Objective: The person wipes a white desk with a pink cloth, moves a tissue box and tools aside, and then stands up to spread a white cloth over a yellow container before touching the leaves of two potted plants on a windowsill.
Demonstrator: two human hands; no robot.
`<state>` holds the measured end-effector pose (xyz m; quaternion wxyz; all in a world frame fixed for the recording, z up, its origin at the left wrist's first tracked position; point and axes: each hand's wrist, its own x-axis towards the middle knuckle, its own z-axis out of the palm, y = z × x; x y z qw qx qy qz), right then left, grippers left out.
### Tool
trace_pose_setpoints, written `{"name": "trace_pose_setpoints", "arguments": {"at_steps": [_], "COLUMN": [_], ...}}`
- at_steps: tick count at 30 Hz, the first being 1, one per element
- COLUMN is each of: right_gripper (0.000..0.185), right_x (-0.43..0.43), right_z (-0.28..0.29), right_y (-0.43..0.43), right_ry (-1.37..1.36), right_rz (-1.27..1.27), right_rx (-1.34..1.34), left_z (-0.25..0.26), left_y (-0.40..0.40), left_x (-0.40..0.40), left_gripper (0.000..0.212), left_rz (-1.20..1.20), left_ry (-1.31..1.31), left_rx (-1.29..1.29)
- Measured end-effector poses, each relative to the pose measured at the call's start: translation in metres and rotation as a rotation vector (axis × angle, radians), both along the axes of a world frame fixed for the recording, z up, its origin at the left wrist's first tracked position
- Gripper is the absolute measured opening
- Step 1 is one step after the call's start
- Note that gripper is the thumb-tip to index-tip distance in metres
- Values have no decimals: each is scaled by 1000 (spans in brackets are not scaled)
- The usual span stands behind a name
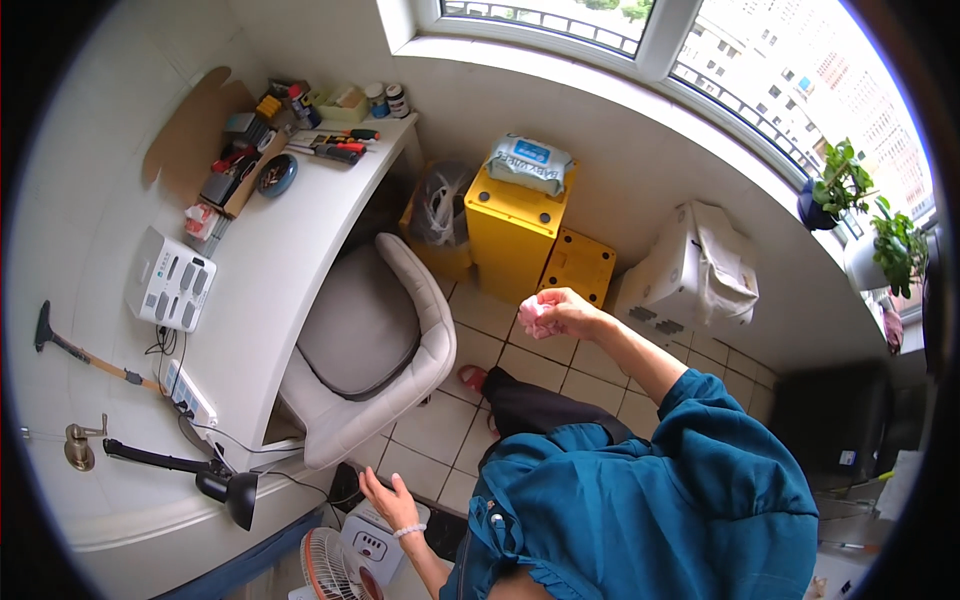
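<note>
My right hand point(574, 309) is closed on a crumpled pink cloth point(535, 319), held up above the tiled floor point(480, 352) near the yellow boxes. Down at the lower left, my left hand point(391, 504) is empty with its fingers spread, a beaded bracelet point(409, 530) on the wrist. It is nearest to a white appliance with buttons point(375, 544) and an orange-rimmed electric fan point(330, 562). An upholstered grey chair point(442, 330) stands before me, pushed up to the white desk point(277, 277).
Screwdrivers point(337, 152), a round blue dish point(277, 175) and a cardboard box point(255, 172) lie on the desk. A black desk lamp point(232, 495) hangs over its near end. Baby wipes point(529, 161) top a yellow box point(502, 240). Potted plants point(840, 184) stand at the window.
</note>
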<state>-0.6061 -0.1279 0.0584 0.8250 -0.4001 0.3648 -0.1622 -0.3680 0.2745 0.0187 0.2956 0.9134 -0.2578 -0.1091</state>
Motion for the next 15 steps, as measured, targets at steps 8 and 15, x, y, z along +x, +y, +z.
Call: {"name": "trace_pose_setpoints", "arguments": {"at_steps": [8, 15], "right_gripper": [20, 8], "right_x": [-52, -107], "right_z": [9, 19], "right_y": [-31, -80], "right_ry": [253, 474], "right_rz": [122, 132], "right_rx": [-231, -412], "left_z": [20, 39], "left_y": [-52, -144], "left_x": [-33, -73], "left_gripper": [55, 48], "left_rz": [-88, -156], "left_ry": [-32, -64], "left_rx": [-24, -23]}}
